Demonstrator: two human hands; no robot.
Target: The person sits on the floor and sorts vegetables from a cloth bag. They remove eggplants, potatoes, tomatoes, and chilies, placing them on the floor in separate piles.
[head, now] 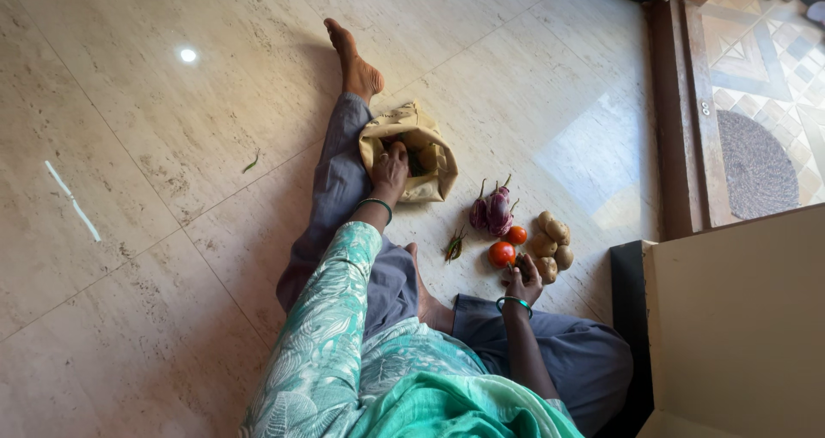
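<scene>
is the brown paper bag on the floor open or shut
Open: the paper bag lies with its crumpled mouth gaping, and the left hand reaches into it. Its contents cannot be made out.

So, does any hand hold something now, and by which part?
The left hand reaches into the open top of the paper bag; any grasp inside is hidden. The right hand rests beside the potatoes and tomatoes; a hold cannot be told.

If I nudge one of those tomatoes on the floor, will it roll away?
Probably. The tomatoes look round and smooth, and the polished floor gives little grip. The potatoes beside them may stop a roll that way. The skin likely bruises if squeezed hard.
</scene>
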